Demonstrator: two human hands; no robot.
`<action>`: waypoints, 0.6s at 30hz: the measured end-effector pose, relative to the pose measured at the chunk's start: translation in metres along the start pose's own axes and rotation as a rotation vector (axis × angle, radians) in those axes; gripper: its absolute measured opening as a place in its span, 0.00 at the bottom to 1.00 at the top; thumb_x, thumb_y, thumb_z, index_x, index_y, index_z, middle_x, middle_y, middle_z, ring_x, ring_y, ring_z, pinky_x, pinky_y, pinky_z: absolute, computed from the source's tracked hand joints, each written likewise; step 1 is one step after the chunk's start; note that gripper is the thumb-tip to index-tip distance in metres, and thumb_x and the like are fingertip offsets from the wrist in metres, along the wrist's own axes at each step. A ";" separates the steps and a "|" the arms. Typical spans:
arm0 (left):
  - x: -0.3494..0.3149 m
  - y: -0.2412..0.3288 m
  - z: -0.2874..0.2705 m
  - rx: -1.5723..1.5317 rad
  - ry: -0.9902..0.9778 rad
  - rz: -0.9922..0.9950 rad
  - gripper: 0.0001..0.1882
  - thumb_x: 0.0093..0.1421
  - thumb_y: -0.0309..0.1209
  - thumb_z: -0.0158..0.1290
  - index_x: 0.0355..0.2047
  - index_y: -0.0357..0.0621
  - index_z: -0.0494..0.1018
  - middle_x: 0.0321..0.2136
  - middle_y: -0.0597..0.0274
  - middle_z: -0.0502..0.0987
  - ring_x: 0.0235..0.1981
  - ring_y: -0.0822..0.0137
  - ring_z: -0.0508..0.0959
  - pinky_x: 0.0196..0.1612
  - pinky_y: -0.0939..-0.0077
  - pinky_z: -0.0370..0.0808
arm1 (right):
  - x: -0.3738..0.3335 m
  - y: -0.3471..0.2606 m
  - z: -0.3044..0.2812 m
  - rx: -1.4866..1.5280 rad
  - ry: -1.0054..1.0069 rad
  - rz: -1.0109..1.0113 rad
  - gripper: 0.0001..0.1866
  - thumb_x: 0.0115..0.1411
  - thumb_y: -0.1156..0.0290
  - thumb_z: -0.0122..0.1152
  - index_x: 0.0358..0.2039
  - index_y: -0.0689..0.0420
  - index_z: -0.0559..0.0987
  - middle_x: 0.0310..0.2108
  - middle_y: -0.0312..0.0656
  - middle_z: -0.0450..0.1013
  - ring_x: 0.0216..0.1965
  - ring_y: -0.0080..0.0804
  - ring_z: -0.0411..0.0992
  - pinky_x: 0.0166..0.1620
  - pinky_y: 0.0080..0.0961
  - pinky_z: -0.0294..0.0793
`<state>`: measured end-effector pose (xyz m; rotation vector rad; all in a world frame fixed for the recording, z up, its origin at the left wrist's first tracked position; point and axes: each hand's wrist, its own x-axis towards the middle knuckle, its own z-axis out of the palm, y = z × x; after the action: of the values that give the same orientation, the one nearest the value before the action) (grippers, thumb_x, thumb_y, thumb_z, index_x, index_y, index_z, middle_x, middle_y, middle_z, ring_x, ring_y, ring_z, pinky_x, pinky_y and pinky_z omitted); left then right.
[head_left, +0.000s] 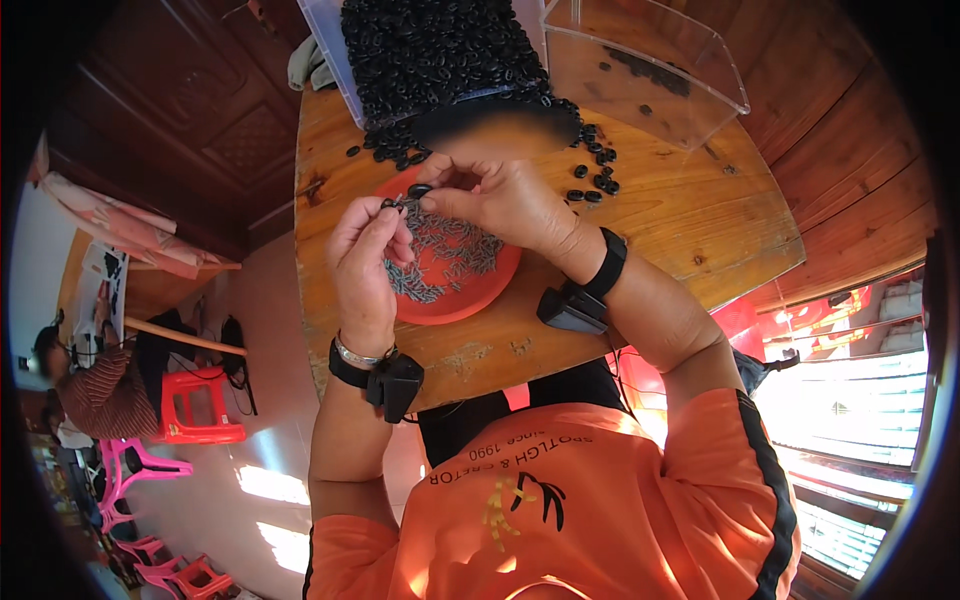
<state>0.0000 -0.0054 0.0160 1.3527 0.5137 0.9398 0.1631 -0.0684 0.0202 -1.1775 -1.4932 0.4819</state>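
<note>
My left hand (368, 245) and my right hand (490, 195) meet over the left part of a round orange-red dish (505, 275). Many small grey screws (455, 250) lie loose in it. Between my right thumb and fingers is a black oval piece (420, 190), held just above the dish. The left fingertips pinch a small dark part (391, 204) close beside it; its exact shape is too small to make out. Both hands are closed, their tips nearly touching. Each wrist wears a black strap with a black box.
A translucent bin (342, 70) heaped with black oval pieces stands tipped at the table's far side, several spilling out. Right of it is a clear box (690, 110) with a few pieces. More black pieces (600, 183) lie on the wooden table (690, 230). Stools (205, 405) and a person are at left.
</note>
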 end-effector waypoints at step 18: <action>0.000 -0.008 0.000 0.024 0.034 -0.031 0.07 0.58 0.29 0.47 0.24 0.42 0.69 0.17 0.70 0.69 0.17 0.81 0.66 0.21 0.88 0.62 | 0.000 0.010 0.004 0.741 0.001 0.462 0.08 0.57 0.74 0.57 0.38 0.60 0.75 0.29 0.39 0.76 0.27 0.19 0.73 0.30 0.13 0.72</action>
<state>0.0017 -0.0050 0.0080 1.3483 0.5717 0.9357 0.1632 -0.0631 0.0108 -0.9000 -0.8857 1.2239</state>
